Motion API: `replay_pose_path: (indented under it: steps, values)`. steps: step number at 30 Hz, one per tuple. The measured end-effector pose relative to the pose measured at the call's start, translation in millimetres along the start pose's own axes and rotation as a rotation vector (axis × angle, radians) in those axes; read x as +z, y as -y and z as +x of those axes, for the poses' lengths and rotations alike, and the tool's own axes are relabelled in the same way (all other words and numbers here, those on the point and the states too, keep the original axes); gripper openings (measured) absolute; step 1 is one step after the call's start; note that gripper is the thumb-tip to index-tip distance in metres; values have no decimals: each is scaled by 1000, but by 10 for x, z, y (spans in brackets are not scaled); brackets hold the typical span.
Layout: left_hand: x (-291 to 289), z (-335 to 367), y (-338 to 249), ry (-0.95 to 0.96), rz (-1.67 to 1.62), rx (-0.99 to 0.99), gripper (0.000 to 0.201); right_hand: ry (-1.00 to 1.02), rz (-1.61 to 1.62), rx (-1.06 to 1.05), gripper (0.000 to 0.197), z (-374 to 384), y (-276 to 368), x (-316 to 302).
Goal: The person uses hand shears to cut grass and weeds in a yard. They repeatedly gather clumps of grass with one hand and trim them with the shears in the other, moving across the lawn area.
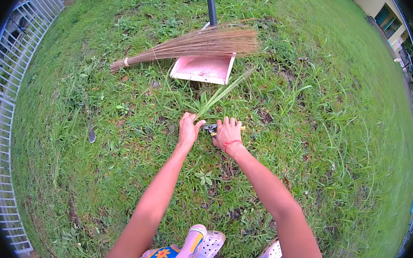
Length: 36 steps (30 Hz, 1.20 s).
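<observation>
My left hand (188, 129) is closed round the base of a tuft of long grass blades (217, 96), which fan up and to the right. Just right of it, my right hand (228, 134) grips pruning shears (210, 127) with yellow-trimmed handles. Their metal blades point left toward the left thumb and the grass stems. How far apart the blades stand is too small to tell. Beyond both hands lies a pink dustpan (203, 69) with a dark upright handle (210, 4). A stick broom (189, 44), tied near its left end, rests across the pan.
Uneven grass (129, 171) and weeds surround me. A small tool with a dark handle (92, 135) lies in the grass to the left. A white metal fence (0, 125) runs along the left side. My feet in white clogs (212, 245) stand near the lower edge; a building (388, 22) is far right.
</observation>
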<state>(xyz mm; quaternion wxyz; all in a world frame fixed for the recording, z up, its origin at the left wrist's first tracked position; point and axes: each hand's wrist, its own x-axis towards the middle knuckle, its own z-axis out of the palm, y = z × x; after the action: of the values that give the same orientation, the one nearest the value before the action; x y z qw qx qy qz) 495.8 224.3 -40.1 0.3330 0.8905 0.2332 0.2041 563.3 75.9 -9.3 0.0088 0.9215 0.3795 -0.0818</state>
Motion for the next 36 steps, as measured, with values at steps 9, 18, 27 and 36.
replay_pose_path:
  steps: [9,18,27,36]
  values:
    - [-157,113,-78,27,-99,-189,24,39,294,25,46,-403,-383,-219]
    - [674,301,-510,146,64,354,31,-121,-49,114,58,187,-792,-100]
    - [290,266,-716,-16,-352,-35,21,-66,177,73,56,66,-671,-212]
    - [369,593,-310,22,-41,-108,37,-17,57,35,55,694,-363,-76]
